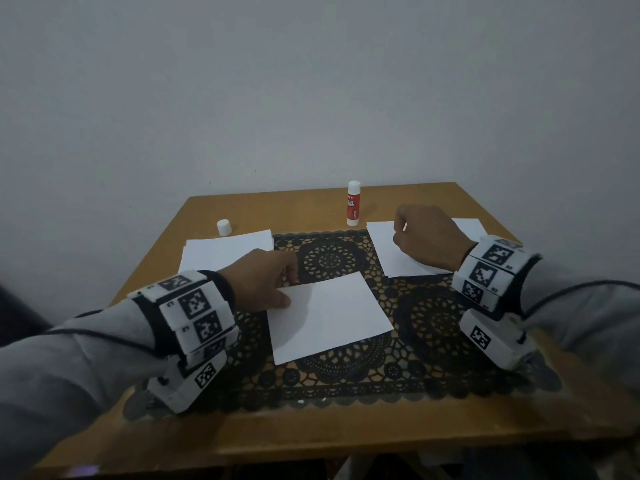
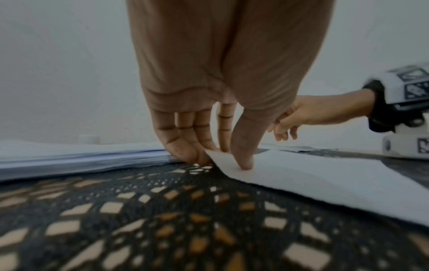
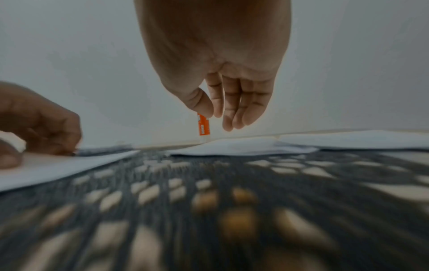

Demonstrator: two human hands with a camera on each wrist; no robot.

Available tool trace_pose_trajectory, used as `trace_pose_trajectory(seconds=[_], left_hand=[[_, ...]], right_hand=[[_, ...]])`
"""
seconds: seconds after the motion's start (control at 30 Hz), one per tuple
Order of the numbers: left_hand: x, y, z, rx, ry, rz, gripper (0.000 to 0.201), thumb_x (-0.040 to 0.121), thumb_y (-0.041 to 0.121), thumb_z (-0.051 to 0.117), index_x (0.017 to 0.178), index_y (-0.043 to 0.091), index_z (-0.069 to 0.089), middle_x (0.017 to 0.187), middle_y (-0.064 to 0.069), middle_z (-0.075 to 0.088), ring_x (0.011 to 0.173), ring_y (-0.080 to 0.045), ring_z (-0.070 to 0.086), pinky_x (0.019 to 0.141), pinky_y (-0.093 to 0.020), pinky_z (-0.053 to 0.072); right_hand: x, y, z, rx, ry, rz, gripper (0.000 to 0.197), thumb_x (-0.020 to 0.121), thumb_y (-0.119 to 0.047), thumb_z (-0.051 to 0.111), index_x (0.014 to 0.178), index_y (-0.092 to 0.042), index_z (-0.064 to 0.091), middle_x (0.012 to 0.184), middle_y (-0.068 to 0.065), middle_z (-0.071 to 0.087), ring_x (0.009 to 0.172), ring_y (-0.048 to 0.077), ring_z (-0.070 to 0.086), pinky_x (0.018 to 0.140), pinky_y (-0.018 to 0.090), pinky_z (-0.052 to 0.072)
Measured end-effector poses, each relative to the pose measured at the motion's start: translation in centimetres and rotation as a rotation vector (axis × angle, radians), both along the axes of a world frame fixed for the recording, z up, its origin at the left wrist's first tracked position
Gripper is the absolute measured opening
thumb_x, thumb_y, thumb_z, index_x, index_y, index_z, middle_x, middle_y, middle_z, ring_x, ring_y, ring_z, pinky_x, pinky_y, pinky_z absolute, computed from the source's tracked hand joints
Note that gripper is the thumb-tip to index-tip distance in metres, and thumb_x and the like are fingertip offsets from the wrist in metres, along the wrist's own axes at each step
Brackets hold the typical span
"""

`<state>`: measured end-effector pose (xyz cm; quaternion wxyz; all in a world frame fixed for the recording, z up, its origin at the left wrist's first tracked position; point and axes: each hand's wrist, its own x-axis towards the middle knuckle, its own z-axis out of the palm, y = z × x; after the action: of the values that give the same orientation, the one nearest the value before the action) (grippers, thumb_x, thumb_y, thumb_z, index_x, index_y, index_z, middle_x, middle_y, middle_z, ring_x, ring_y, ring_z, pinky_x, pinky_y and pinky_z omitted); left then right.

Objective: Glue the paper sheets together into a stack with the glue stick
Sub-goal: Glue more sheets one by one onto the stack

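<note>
Centrally, left hand (image 1: 266, 282) fingers (image 2: 242, 155) pinch a paper sheet (image 1: 329, 317); right hand (image 1: 429, 237) hovers loosely curled, holding nothing, near the upright glue stick (image 1: 353, 204).

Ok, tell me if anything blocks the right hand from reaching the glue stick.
Nothing visible does. The right hand hovers over the right paper pile; the glue stick stands upright, uncapped, just beyond its fingers with only bare table between. Its cap sits far left.
</note>
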<state>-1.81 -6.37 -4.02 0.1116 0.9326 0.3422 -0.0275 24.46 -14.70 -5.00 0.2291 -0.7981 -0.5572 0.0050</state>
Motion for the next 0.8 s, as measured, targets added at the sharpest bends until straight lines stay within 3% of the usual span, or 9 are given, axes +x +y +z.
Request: trace_pose_trajectory(seconds=[0.07, 0.17, 0.2, 0.3, 0.4, 0.5, 0.63, 0.73, 0.8], left_hand=[[0.0, -0.1, -0.1, 0.049, 0.008, -0.004, 0.035, 0.081, 0.027, 0.072, 0.11, 0.023, 0.051, 0.094, 0.008, 0.046, 0.088, -0.013, 0.045, 0.072, -0.024, 0.035], [0.1, -0.3, 0.0, 0.094, 0.025, -0.081, 0.019, 0.082, 0.021, 0.07, 0.096, 0.023, 0.057, 0.095, 0.008, 0.051, 0.087, -0.013, 0.048, 0.07, -0.024, 0.04], [0.1, -0.5, -0.1, 0.081, 0.038, -0.111, 0.012, 0.083, 0.014, 0.067, 0.09, 0.021, 0.059, 0.091, 0.007, 0.056, 0.085, -0.013, 0.051, 0.069, -0.025, 0.043], [0.4, -0.8, -0.1, 0.056, 0.072, -0.154, 0.019, 0.081, 0.0, 0.055, 0.078, 0.018, 0.059, 0.081, 0.004, 0.061, 0.079, -0.014, 0.055, 0.07, -0.029, 0.049], [0.8, -0.7, 0.4, 0.072, 0.083, -0.193, 0.021, 0.081, -0.001, 0.054, 0.076, 0.018, 0.061, 0.076, 0.006, 0.06, 0.075, -0.012, 0.056, 0.068, -0.025, 0.048], [0.9, -0.4, 0.4, 0.071, 0.077, -0.212, 0.021, 0.081, -0.001, 0.054, 0.074, 0.018, 0.061, 0.072, 0.008, 0.059, 0.072, -0.011, 0.056, 0.065, -0.022, 0.047], [0.8, -0.4, 0.3, 0.069, 0.068, -0.215, 0.022, 0.081, -0.001, 0.053, 0.073, 0.019, 0.059, 0.074, 0.005, 0.061, 0.072, -0.012, 0.055, 0.065, -0.022, 0.046], [0.8, -0.6, 0.3, 0.068, 0.081, -0.207, 0.022, 0.08, -0.001, 0.053, 0.073, 0.019, 0.059, 0.074, 0.006, 0.059, 0.073, -0.012, 0.055, 0.065, -0.023, 0.046], [0.7, -0.7, 0.2, 0.08, 0.091, -0.191, 0.022, 0.079, -0.002, 0.053, 0.074, 0.019, 0.057, 0.074, 0.006, 0.058, 0.073, -0.012, 0.053, 0.063, -0.023, 0.044]], right_hand=[[0.0, 0.7, 0.3, -0.034, -0.016, 0.031, 0.009, 0.089, -0.017, 0.058, 0.095, -0.009, 0.058, 0.097, 0.007, 0.064, 0.087, 0.022, 0.054, 0.073, 0.031, 0.042], [-0.2, 2.9, 0.7, -0.053, -0.021, 0.025, 0.013, 0.089, -0.019, 0.061, 0.098, -0.01, 0.059, 0.106, 0.008, 0.065, 0.093, 0.022, 0.054, 0.077, 0.029, 0.04], [-0.4, 3.7, 0.9, -0.055, -0.01, 0.012, 0.019, 0.089, -0.02, 0.061, 0.102, -0.006, 0.061, 0.109, 0.01, 0.065, 0.097, 0.025, 0.056, 0.08, 0.031, 0.044], [-0.9, 6.2, 1.1, -0.057, 0.074, -0.031, 0.041, 0.089, -0.026, 0.065, 0.115, 0.005, 0.06, 0.119, 0.021, 0.062, 0.109, 0.035, 0.058, 0.092, 0.042, 0.046], [-0.7, 8.5, 1.0, -0.079, 0.194, -0.066, 0.052, 0.082, -0.036, 0.074, 0.116, 0.001, 0.061, 0.109, 0.015, 0.064, 0.097, 0.028, 0.061, 0.081, 0.036, 0.046], [-0.4, 10.3, 0.7, -0.092, 0.276, -0.073, 0.043, 0.079, -0.033, 0.076, 0.111, -0.007, 0.065, 0.096, 0.007, 0.064, 0.079, 0.019, 0.058, 0.067, 0.029, 0.045], [-0.4, 11.1, 0.2, -0.113, 0.312, -0.076, 0.031, 0.083, -0.027, 0.072, 0.106, -0.009, 0.063, 0.094, 0.007, 0.062, 0.082, 0.02, 0.057, 0.072, 0.03, 0.042], [-0.7, 10.9, 0.1, -0.091, 0.286, -0.059, 0.022, 0.085, -0.023, 0.069, 0.1, -0.008, 0.063, 0.092, 0.008, 0.061, 0.079, 0.02, 0.055, 0.064, 0.028, 0.039], [-1.0, 10.4, 0.4, -0.038, 0.298, -0.059, 0.017, 0.083, -0.021, 0.068, 0.094, -0.008, 0.062, 0.089, 0.009, 0.063, 0.079, 0.022, 0.058, 0.063, 0.028, 0.044]])
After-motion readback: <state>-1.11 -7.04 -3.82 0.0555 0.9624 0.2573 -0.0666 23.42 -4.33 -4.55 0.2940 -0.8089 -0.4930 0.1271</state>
